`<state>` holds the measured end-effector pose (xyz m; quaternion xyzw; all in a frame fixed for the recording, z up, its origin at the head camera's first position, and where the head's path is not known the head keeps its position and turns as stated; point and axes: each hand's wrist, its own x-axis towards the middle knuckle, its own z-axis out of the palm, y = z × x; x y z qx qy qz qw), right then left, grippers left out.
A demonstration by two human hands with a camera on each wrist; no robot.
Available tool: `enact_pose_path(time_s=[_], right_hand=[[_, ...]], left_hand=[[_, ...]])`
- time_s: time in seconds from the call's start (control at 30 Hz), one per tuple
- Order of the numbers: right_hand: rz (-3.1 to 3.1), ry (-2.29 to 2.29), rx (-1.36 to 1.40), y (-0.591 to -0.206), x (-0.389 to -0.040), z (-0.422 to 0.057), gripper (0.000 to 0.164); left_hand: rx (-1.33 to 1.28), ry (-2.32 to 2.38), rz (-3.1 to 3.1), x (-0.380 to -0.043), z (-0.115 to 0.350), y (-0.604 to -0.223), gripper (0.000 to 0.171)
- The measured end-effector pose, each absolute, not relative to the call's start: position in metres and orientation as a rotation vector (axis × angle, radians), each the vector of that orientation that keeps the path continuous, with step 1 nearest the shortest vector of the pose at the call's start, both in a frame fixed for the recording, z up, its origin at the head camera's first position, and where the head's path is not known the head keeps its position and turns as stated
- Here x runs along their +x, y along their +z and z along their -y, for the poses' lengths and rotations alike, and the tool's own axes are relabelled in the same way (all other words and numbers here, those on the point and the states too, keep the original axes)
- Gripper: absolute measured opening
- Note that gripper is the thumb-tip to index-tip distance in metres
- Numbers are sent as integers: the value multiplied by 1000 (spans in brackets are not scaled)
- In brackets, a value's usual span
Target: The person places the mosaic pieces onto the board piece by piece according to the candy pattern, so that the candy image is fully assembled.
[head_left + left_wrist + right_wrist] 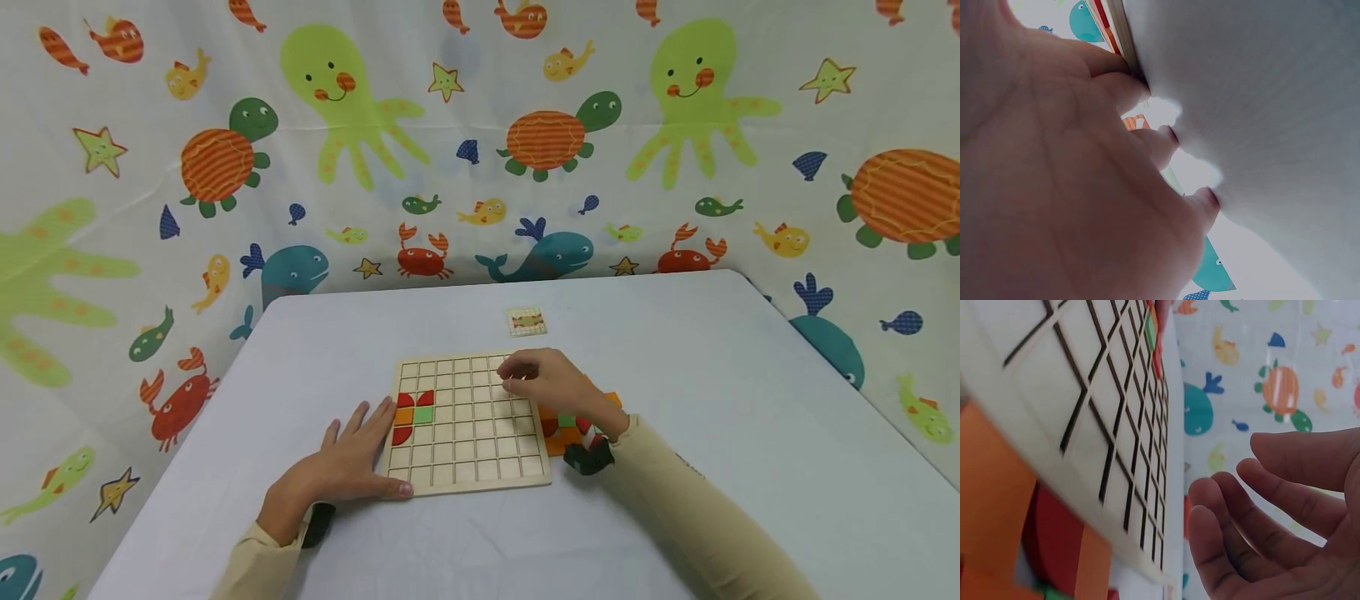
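A wooden grid board (480,433) lies on the white table. At its left side sit several tiles: an orange square (404,417), a green square (423,415) and red rounded pieces, one red piece (402,436) lowest. My left hand (348,458) rests spread along the board's left edge, thumb at the near corner; in the left wrist view the fingertips (1207,203) touch the tabletop. Above the board's right part hovers my right hand (551,382), fingers loosely bent. The right wrist view shows nothing between its thumb and fingers (1207,537).
Loose orange, red and green tiles (566,421) lie against the board's right edge, partly hidden under my right forearm. A small pattern card (527,322) lies beyond the board. A curtain (480,133) printed with sea animals hangs behind the table.
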<state>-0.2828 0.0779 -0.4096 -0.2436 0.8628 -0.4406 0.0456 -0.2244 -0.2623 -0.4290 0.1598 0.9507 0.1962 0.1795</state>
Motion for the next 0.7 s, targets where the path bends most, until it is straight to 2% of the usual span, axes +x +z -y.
enact_pose_path(time_s=[0.4, 0.7], right_hand=[[-2692, -1250, -624, -410, -283, -120, 23], [-2698, -1172, -664, -416, -284, -144, 21]], left_hand=[[460, 548, -2694, -225, 263, -430, 139], [455, 567, -2689, -224, 261, -430, 138]])
